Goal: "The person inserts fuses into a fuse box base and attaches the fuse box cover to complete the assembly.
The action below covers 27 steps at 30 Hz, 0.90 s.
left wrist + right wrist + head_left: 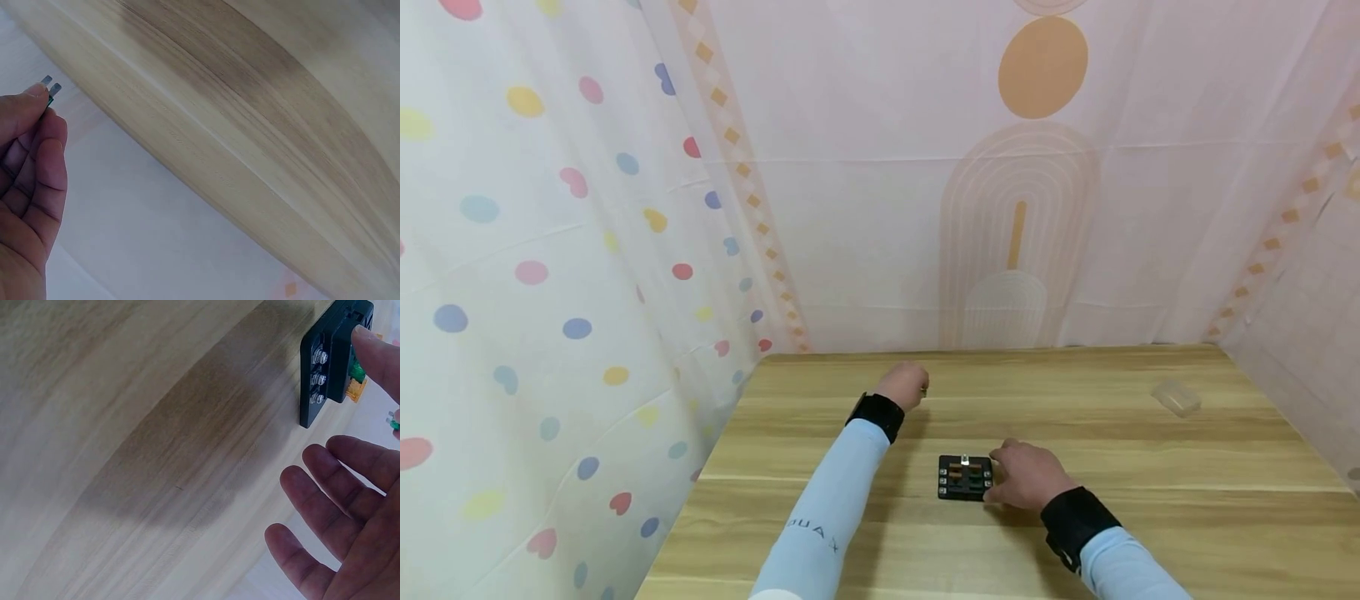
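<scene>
My left hand (904, 385) is raised over the far part of the table and pinches a green blade fuse (53, 90) between thumb and forefinger. Its two metal prongs stick out past the fingertips. A black fuse block (965, 487) lies on the table, with silver terminal screws along its sides. Green (357, 370) and orange (355, 392) fuses sit in the block. At its right edge is my right hand (1028, 475), thumb tip against the block in the right wrist view, the other fingers spread and slightly bent beside it.
A clear plastic box (1177, 397) rests at the back right of the wooden table (820, 375). Patterned curtains (850, 233) hang behind the table and along its left side.
</scene>
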Each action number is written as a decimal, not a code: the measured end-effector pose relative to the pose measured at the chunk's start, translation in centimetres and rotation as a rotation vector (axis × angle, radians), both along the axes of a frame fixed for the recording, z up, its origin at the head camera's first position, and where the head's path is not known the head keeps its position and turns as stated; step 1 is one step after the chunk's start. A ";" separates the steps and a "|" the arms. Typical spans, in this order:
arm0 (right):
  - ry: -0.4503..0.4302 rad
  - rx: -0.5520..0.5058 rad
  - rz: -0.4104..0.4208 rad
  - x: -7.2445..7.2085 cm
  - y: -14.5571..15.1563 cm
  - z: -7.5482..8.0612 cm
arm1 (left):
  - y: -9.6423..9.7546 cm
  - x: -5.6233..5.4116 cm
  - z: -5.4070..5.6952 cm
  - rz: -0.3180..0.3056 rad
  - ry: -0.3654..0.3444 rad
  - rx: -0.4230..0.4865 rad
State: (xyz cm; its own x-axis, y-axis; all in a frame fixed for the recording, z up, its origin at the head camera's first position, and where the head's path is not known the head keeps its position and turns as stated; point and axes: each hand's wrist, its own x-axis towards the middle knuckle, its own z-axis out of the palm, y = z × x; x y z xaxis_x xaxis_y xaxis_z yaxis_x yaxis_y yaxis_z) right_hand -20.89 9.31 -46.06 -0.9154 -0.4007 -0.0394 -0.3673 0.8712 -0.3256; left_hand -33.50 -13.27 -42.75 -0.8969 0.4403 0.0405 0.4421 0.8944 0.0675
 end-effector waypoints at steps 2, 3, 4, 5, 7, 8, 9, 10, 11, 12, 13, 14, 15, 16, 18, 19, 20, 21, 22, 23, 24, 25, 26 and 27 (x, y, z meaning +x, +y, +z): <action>-0.001 0.002 -0.001 0.0 0.0 0.0 | 0.0 0.1 -0.1 -0.018 0.009 0.008; -0.001 0.005 -0.001 0.0 0.1 0.0 | -0.1 0.1 -0.1 -0.027 0.014 0.010; 0.001 0.008 -0.001 0.0 0.1 0.0 | -0.1 0.3 -0.1 -0.043 0.034 0.019; 0.002 0.009 -0.001 0.0 0.1 0.0 | -0.1 0.4 -0.1 -0.052 0.039 0.020; 0.006 0.011 0.002 0.0 0.2 -0.1 | -0.1 0.7 0.0 -0.062 0.040 0.020; 0.008 0.008 0.003 0.1 0.2 0.0 | -0.1 0.8 0.1 -0.063 0.041 0.019; 0.009 0.005 0.004 0.0 0.2 -0.1 | 0.0 1.0 0.2 -0.060 0.037 0.023; 0.011 0.003 0.006 0.1 0.1 0.0 | 0.0 1.2 0.4 -0.055 0.029 0.030; 0.011 -0.001 0.008 0.1 0.1 0.0 | 0.0 1.4 0.6 -0.042 0.007 0.033; 0.013 -0.003 0.009 0.1 0.1 0.0 | 0.0 1.5 0.7 -0.038 0.004 0.038; 0.014 -0.005 0.010 0.1 0.1 0.0 | 0.1 1.6 0.8 -0.036 0.000 0.048; 0.015 -0.006 0.010 0.0 0.1 0.0 | 0.0 1.7 0.8 -0.038 0.000 0.056; 0.016 -0.004 0.009 0.1 0.1 0.0 | 0.1 1.9 0.8 -0.041 -0.002 0.062; 0.017 -0.005 0.010 0.1 0.1 0.0 | 0.0 1.9 0.8 -0.046 -0.001 0.067; 0.017 -0.010 0.012 0.1 0.1 0.0 | 0.0 2.1 0.7 -0.057 0.000 0.068; 0.017 -0.011 0.013 0.1 0.1 0.0 | 0.0 2.2 0.7 -0.059 -0.002 0.070; 0.014 -0.013 0.014 0.2 0.0 0.0 | -0.1 2.3 0.6 -0.061 -0.001 0.070; 0.012 -0.015 0.016 0.2 0.0 0.1 | -0.1 2.4 0.6 -0.061 -0.004 0.067; 0.010 -0.016 0.017 0.2 -0.1 0.1 | -0.2 2.5 0.6 -0.061 -0.007 0.070; 0.012 -0.013 0.020 0.2 -0.1 0.2 | -0.2 2.6 0.6 -0.061 -0.010 0.067; 0.011 -0.011 0.019 0.2 -0.2 0.2 | -0.3 2.7 0.6 -0.064 -0.011 0.069; 0.011 -0.007 0.018 0.2 -0.2 0.3 | -0.3 2.7 0.6 -0.066 -0.014 0.071; 0.012 -0.005 0.017 0.2 -0.2 0.3 | -0.3 2.8 0.6 -0.066 -0.020 0.073; 0.013 -0.003 0.016 0.2 -0.3 0.4 | -0.4 2.8 0.6 -0.068 -0.025 0.072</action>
State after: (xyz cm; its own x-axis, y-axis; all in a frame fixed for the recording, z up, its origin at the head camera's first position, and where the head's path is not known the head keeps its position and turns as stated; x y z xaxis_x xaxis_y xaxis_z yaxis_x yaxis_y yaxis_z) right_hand -20.67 9.03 -45.67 -0.9092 -0.4154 -0.0263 -0.3854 0.8641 -0.3237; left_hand -30.65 -13.65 -42.13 -0.8664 0.4966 0.0524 0.4987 0.8550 0.1422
